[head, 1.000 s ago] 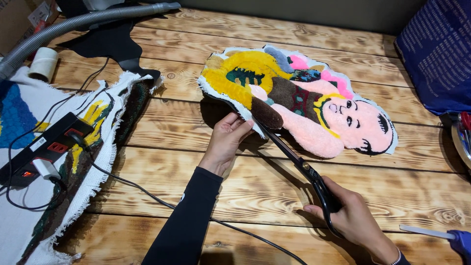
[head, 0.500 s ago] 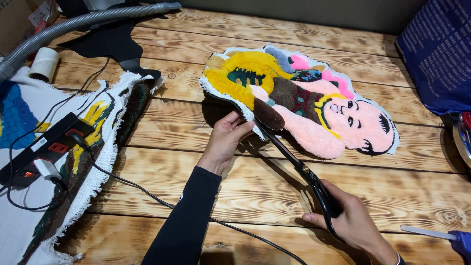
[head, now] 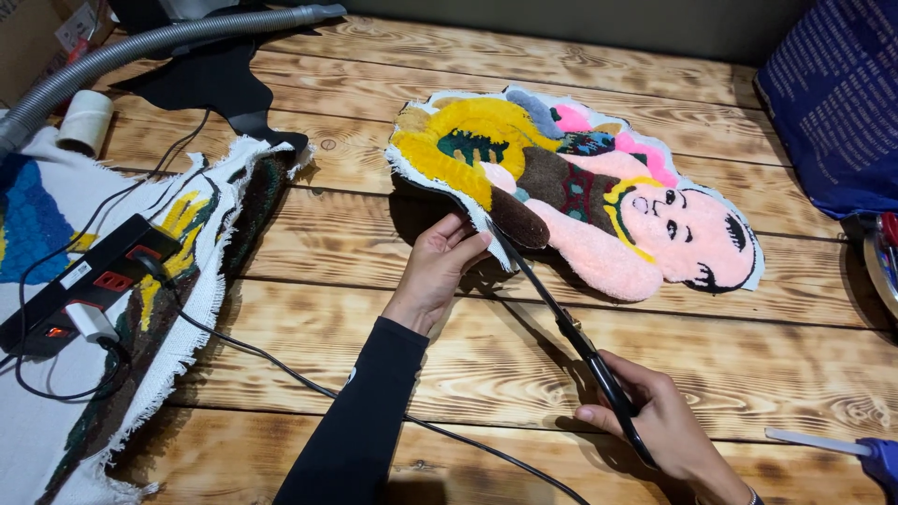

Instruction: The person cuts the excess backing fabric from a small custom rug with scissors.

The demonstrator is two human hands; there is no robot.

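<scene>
A tufted rug piece [head: 599, 201] shaped like a figure, in pink, yellow and brown, lies on the wooden table [head: 374, 309]. My left hand [head: 440, 266] pinches its lower left edge and lifts it slightly. My right hand [head: 659, 425] grips the handles of long black scissors [head: 561, 323]. The blades point up and left, and their tips reach the rug's white backing edge beside my left fingers.
A larger tufted cloth [head: 103, 309] with frayed white edges lies at the left, with a black power strip [head: 89, 281] and cables on it. A grey vacuum hose [head: 159, 42] runs along the far left. A dark blue bag [head: 832, 103] sits at the right.
The scissors and my right hand have edged a little further along the rug's lower left edge. My left hand keeps its hold there.
</scene>
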